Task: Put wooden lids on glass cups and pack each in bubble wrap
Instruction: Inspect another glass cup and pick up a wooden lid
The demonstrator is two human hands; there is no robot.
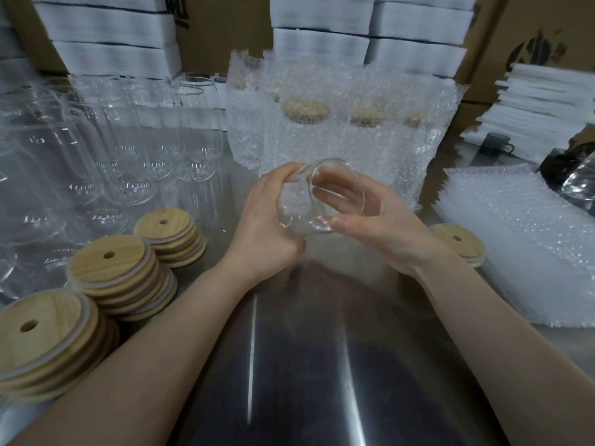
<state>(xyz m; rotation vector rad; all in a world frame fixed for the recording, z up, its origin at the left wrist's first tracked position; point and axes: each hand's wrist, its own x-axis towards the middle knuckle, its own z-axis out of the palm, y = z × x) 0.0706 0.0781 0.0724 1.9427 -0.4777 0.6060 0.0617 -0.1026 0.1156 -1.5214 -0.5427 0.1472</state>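
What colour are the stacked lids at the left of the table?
The wooden lids are light tan with visible grain, best in the head view.

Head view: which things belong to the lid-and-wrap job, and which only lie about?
Job: held glass cup, bare cups, wooden lid stacks, single lid, bubble wrap sheets, wrapped cups.
Lying about: grey mug, cardboard boxes, white stacks.

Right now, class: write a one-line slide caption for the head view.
Left hand and right hand hold a lidless glass cup beside stacked wooden lids.
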